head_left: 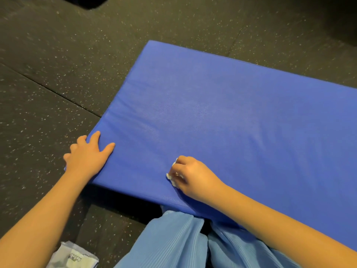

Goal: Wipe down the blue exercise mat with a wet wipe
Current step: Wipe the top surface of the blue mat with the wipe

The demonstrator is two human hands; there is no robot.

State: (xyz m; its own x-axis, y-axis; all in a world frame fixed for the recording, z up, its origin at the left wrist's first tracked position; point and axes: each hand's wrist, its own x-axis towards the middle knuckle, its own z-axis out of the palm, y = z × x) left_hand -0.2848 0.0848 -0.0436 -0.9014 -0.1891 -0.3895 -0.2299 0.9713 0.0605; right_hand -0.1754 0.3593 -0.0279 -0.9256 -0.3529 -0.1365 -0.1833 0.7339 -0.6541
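A blue exercise mat [222,117] is laid on speckled dark rubber flooring [48,74], filling the centre and right of the frame. Its lower-left corner is pressed by the left hand [87,156], fingers spread flat. Near the mat's lower edge, a crumpled white wet wipe [172,177] is gripped in the curled fingers of the right hand [193,176]. What appears to be a wipe packet [74,256] is seen at lower left, beside light-blue trousers [173,242].
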